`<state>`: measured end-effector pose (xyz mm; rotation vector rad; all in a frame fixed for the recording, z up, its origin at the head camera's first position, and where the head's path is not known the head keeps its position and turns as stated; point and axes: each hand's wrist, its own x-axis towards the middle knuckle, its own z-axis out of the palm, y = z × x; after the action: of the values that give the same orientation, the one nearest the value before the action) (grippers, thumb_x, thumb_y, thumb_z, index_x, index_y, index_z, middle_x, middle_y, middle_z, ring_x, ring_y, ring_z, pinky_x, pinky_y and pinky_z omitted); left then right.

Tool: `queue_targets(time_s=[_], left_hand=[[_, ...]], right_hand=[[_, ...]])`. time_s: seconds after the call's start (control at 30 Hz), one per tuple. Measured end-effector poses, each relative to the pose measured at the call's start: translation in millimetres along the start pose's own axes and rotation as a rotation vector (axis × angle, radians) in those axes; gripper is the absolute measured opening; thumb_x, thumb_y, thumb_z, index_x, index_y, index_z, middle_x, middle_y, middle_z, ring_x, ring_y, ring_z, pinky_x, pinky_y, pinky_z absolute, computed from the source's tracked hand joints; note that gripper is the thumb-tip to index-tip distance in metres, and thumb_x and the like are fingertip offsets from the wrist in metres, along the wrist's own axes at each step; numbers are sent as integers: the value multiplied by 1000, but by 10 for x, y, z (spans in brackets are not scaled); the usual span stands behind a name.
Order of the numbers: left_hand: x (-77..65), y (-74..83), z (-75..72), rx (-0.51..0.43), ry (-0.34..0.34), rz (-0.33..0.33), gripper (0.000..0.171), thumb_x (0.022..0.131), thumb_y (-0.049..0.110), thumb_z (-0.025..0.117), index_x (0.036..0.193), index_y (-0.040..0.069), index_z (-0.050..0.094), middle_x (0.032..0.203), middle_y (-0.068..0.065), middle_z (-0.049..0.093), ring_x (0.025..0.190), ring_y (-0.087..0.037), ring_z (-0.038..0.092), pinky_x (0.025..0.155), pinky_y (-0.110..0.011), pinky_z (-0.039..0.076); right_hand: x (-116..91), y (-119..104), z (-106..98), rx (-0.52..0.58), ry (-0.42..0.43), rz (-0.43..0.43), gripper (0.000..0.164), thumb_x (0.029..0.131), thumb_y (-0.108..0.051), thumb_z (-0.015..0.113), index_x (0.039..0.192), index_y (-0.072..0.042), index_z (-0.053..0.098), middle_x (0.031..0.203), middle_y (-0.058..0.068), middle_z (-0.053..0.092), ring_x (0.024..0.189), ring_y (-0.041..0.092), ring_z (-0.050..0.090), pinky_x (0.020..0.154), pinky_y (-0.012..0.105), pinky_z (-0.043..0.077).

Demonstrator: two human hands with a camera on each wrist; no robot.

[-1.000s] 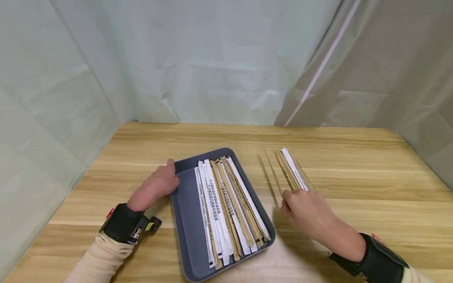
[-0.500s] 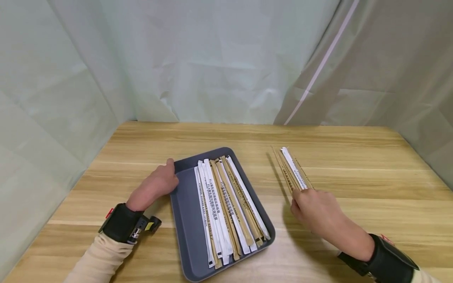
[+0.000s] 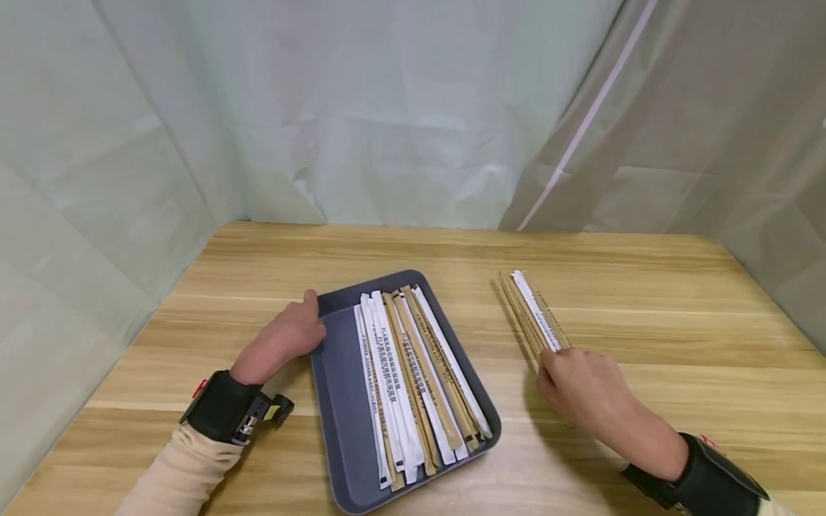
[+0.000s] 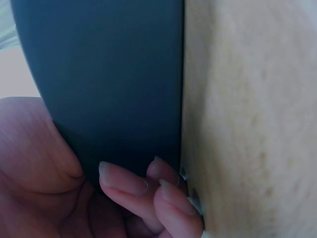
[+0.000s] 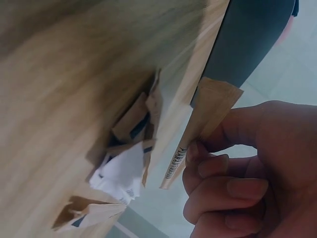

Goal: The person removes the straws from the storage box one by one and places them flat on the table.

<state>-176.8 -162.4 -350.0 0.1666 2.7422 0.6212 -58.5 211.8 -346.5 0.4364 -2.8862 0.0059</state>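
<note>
My left hand (image 3: 284, 335) grips the far left corner of a dark grey tray (image 3: 342, 416). In the left wrist view its curled fingers (image 4: 126, 181) lie against the tray's outer wall. Several paper-wrapped straws (image 3: 392, 373), white and brown with printed lettering, lie lengthwise in the tray, mostly towards its right side. To the right of the tray, my right hand (image 3: 589, 387) pinches one brown paper-wrapped straw (image 5: 207, 111) between thumb and forefinger. Below and beside it, a small group of white and brown wrapped straws (image 5: 121, 171) lies on the table; the hand hides their near ends in the head view.
A wood-grain table (image 3: 697, 344) carries everything. Pale grey-green sheeting (image 3: 400, 129) hangs behind it and along both sides. Each wrist wears a black strap (image 3: 222, 407).
My right hand has moved rightward with the brown straw, from apart on the left to right beside the group on the table. The left hand and the tray have stayed put.
</note>
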Motion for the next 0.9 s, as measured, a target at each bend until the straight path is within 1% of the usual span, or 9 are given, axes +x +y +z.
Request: queue_targets(time_s=[0.2,0.43,0.57,0.77,0.9], left_hand=[[9,-6,1,-10,-14,-16,56,94,3,36,140,-19,14,99,-31,51,68,-27,53,55,-32,40],[7,-12,3,-12,-14,-8,56,94,4,37,140,-19,14,100,-31,51,70,-28,53,55,-32,40],[2,-4,-8,-5,-14,-4,56,94,4,37,139,-19,14,102,-32,51,71,-28,53,57,-32,41],[-5,-2,-21,-3,-13,7,54,94,4,37,138,-20,15,101,-33,51,70,-29,53,57,-33,41],[-2,1,-19,-4,-15,0,54,94,4,37,138,-20,15,98,-31,52,69,-28,53,56,-32,40]], right_hand=[[-7,45,-12,29,-50,31,31,84,-10,63,62,-15,43,54,-3,38,44,12,37,36,30,30],[-21,97,-14,15,-57,49,32,87,-13,63,61,-14,43,54,-3,38,45,14,37,37,31,31],[-31,130,-14,11,-62,54,33,88,-14,62,62,-14,43,54,-3,37,44,13,36,37,29,30],[-32,181,-15,-24,-28,38,34,87,-12,64,63,-13,41,53,-2,35,42,12,35,36,27,28],[11,145,-33,-26,21,33,32,86,-12,66,65,-13,41,52,-3,34,41,12,34,34,28,27]])
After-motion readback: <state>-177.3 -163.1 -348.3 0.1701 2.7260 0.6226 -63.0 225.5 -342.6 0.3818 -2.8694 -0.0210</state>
